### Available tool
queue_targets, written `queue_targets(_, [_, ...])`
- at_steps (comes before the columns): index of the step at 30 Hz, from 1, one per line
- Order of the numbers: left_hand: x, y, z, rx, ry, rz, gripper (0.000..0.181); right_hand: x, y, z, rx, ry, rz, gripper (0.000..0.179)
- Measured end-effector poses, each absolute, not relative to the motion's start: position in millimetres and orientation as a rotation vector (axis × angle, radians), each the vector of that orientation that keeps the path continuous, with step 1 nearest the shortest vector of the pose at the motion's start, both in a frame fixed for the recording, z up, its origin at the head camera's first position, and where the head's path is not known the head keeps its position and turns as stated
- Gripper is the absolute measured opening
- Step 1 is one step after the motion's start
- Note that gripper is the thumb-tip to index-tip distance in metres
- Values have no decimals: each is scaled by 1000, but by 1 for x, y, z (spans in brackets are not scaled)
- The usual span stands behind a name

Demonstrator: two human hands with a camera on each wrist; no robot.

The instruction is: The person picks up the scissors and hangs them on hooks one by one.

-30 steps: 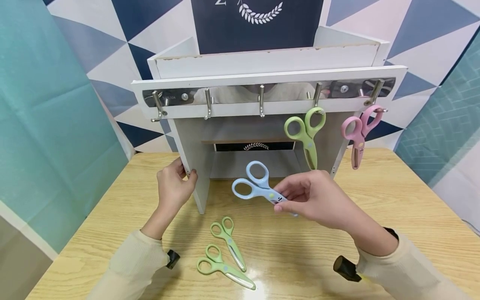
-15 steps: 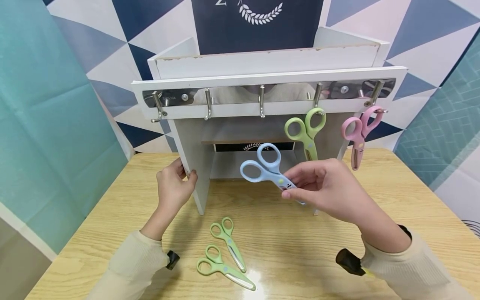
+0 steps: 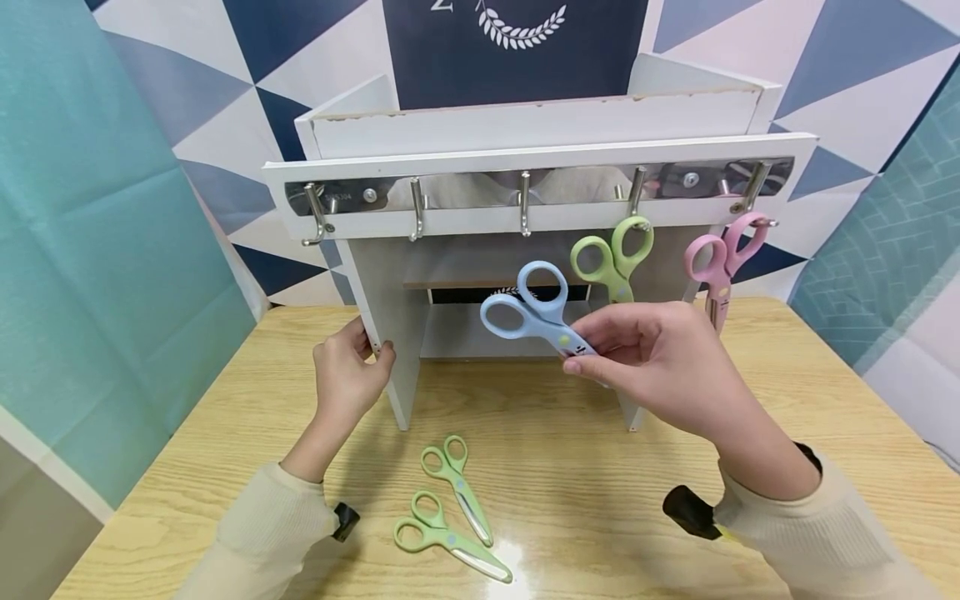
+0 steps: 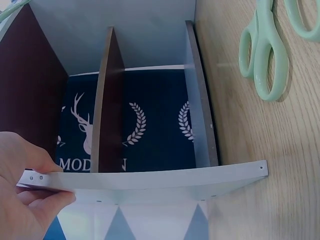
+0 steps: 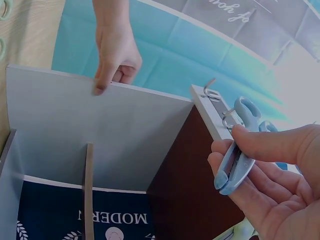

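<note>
Blue scissors (image 3: 536, 312) are pinched by the blade end between the thumb and fingers of my right hand (image 3: 660, 358), their two handle loops pointing up and left. They are just below the hook rail (image 3: 465, 196), in front of the rack's opening. My left hand (image 3: 347, 367) grips the front edge of the white rack's left side panel (image 3: 382, 325); in the left wrist view the thumb and fingers (image 4: 50, 200) lie on either side of that panel. Green scissors (image 3: 615, 258) hang from the fourth hook, and pink scissors (image 3: 722, 262) from the rightmost one.
Two pairs of green scissors lie on the wooden table: one pair (image 3: 457, 483) behind the other (image 3: 442, 533). Three hooks on the left and middle, such as the middle hook (image 3: 524, 204), carry nothing. A patterned backdrop (image 3: 217, 75) stands behind the rack.
My right hand has raised the blue scissors and carried them slightly right, closer to the hook rail. My left hand has stayed on the side panel.
</note>
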State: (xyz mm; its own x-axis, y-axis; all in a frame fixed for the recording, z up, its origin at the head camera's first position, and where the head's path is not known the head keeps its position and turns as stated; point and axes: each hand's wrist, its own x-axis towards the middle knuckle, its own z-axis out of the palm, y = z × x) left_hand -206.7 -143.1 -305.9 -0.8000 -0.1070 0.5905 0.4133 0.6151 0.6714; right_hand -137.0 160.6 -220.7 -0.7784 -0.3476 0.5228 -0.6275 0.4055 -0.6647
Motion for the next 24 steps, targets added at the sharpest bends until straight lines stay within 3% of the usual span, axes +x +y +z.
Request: queue_targets(24, [-206,-143,-307,-251,-2232,-1138,34,-144,150,-206,737,-2312,1288,20])
